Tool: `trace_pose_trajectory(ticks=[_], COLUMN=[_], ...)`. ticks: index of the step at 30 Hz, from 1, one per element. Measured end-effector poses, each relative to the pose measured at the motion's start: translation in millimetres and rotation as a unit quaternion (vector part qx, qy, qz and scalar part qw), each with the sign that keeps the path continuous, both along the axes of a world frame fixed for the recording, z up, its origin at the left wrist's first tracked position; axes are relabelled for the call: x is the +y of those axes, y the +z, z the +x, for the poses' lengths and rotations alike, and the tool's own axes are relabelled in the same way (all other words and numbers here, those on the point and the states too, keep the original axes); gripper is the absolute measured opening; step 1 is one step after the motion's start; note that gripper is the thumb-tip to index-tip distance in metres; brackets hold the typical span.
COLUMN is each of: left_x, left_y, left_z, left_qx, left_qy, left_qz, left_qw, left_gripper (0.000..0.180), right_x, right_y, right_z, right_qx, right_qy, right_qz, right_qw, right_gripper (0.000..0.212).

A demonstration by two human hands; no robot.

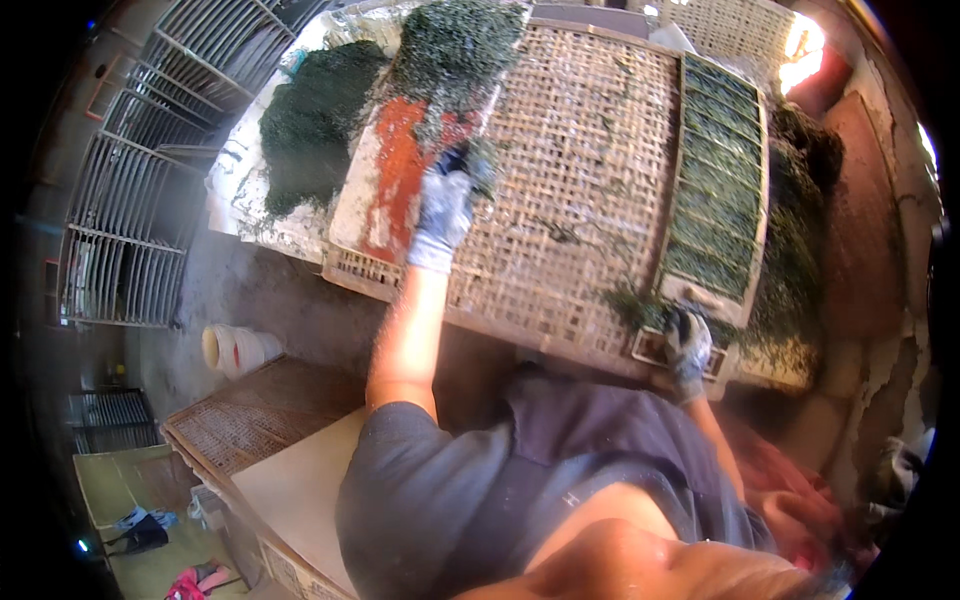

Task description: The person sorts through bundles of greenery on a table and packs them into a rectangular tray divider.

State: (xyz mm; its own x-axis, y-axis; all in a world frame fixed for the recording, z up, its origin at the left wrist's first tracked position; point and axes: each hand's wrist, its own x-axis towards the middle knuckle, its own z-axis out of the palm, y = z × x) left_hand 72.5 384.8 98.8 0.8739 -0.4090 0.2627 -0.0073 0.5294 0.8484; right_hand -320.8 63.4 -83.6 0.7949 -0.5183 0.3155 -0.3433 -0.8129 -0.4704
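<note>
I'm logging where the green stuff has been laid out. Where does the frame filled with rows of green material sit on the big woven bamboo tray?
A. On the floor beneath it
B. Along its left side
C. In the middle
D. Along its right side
D: the frame of green rows lies along the right side of the woven bamboo tray, with the gloved right hand at its near end.

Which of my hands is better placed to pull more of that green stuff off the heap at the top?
Probably the left hand: it reaches up to the edge of the dark green heap over the woven tray. The right hand is lower, at the near end of the slotted frame.
</note>
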Motion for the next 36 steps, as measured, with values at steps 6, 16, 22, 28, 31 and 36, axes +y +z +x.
trace_pose_trajectory(ticks=[6,16,22,28,31,36], left_x=[-122.5,-197.2,-233.1,-178.4,-179.9,-179.3], left_y=[-86.2,-148.3,-141.7,-124.7,-146.2,-119.9], left_z=[-198.0,-326.3,-348.8,-328.1,-315.6,-322.6], left_qx=[-0.284,-0.537,-0.566,-0.562,-0.539,-0.606], left_qy=[-0.049,0.017,-0.088,0.002,0.015,0.008], left_qz=[0.279,0.551,0.533,0.447,0.56,0.503], left_qw=[0.916,0.638,0.623,0.696,0.629,0.616], left_gripper=[0.042,0.066,0.059,0.062,0.06,0.06], right_x=[15.6,-83.3,-90.5,-58.8,-31.2,-32.9], right_y=[84.8,85.8,72.3,56.2,49.2,53.1], right_z=[27.0,-49.4,-68.6,-68.0,-59.6,-70.9], right_qx=[-0.09,0.013,-0.026,0.028,0.159,0.217], right_qy=[0.078,0.098,0.029,0.088,0.193,0.086], right_qz=[0.496,0.074,0.066,-0.036,-0.152,-0.075], right_qw=[0.86,0.992,0.997,0.995,0.956,0.969], right_gripper=[0.043,0.039,0.029,0.053,0.074,0.077])
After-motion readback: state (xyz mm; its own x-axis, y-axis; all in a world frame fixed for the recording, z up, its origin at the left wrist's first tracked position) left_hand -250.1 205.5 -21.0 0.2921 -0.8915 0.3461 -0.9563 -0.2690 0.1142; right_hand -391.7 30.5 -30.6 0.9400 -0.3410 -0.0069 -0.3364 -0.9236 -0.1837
